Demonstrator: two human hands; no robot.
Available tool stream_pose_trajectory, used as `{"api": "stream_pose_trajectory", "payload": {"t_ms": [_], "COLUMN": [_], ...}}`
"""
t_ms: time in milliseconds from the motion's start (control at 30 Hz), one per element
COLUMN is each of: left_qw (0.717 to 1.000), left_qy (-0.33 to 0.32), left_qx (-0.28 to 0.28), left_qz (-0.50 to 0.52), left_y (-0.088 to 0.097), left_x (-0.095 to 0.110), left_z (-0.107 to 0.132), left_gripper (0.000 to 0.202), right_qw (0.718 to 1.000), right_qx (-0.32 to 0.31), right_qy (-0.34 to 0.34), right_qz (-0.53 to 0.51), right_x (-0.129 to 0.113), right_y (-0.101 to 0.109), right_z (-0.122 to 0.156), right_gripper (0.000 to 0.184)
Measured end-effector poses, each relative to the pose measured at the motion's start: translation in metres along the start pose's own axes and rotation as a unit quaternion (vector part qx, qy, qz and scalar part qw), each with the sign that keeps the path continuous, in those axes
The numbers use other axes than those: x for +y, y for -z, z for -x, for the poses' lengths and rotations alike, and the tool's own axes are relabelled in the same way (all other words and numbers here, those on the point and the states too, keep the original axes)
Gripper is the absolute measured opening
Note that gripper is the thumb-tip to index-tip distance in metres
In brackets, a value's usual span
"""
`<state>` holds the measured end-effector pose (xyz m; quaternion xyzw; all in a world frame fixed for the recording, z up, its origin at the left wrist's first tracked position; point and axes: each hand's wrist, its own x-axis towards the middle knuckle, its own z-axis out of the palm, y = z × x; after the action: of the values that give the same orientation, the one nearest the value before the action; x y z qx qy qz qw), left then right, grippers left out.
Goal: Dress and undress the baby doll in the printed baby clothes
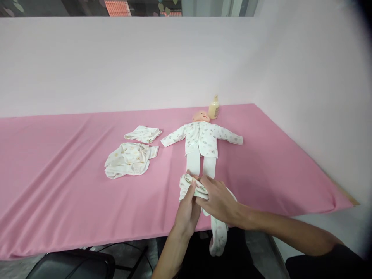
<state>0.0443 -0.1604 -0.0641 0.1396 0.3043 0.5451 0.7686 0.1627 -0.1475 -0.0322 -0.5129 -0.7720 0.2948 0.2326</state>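
A baby doll [201,116] lies on its back, dressed in a white printed long-sleeved jacket [200,137] with its arms spread. White leggings or stockings [193,162] cover its legs. At its feet, my left hand [188,207] grips bunched white printed baby pants [186,184], thumb on top of the cloth. My right hand [217,197] has its fingers closed on the same gathered fabric from the other side. One leg of the pants hangs below my right hand over the table's front edge. The doll's feet are hidden by the cloth and my hands.
The table has a pink cloth [72,193]. Left of the doll lie a folded printed garment [143,134] and a crumpled one [130,159]. A pump bottle [214,107] stands by the doll's head. A black chair [72,264] is at the lower left. White walls flank the table.
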Motion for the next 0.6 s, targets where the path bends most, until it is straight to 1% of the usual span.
{"api": "stream_pose_trajectory", "payload": {"t_ms": [67,167,233,267,333,467,533,600], "left_qw": [1.0,1.0,1.0,0.999,0.999,0.999,0.999,0.998], "left_qy": [-0.003,-0.006,-0.014,-0.017,-0.013,0.03,0.046,0.048], "left_qx": [0.008,0.016,0.028,0.031,0.026,0.008,0.014,0.021], "left_qz": [-0.001,-0.006,-0.005,0.0,0.016,0.026,0.005,-0.038], "left_y": [-0.002,-0.005,-0.004,-0.002,0.003,0.019,0.028,0.035], "left_x": [-0.002,-0.003,-0.004,-0.003,-0.001,0.008,0.013,0.016], "left_z": [0.0,-0.002,-0.002,-0.002,0.0,0.009,0.013,0.015], "left_gripper": [0.037,0.029,0.019,0.017,0.02,0.017,0.022,0.027], "right_qw": [0.999,0.998,0.997,0.997,0.996,0.997,0.995,0.99], "right_qx": [0.008,0.017,0.016,0.014,0.009,0.001,0.0,0.006], "right_qy": [-0.017,-0.041,-0.041,-0.04,-0.038,-0.036,-0.036,-0.043], "right_qz": [-0.029,-0.05,-0.065,-0.072,-0.076,-0.073,-0.096,-0.132], "right_x": [0.006,0.019,0.029,0.034,0.043,0.051,0.053,0.054], "right_y": [0.0,-0.003,-0.004,-0.004,-0.004,-0.003,-0.005,-0.007], "right_z": [-0.003,-0.011,-0.017,-0.02,-0.024,-0.027,-0.027,-0.028], "right_gripper": [0.027,0.009,0.012,0.013,0.014,0.025,0.034,0.04]}}
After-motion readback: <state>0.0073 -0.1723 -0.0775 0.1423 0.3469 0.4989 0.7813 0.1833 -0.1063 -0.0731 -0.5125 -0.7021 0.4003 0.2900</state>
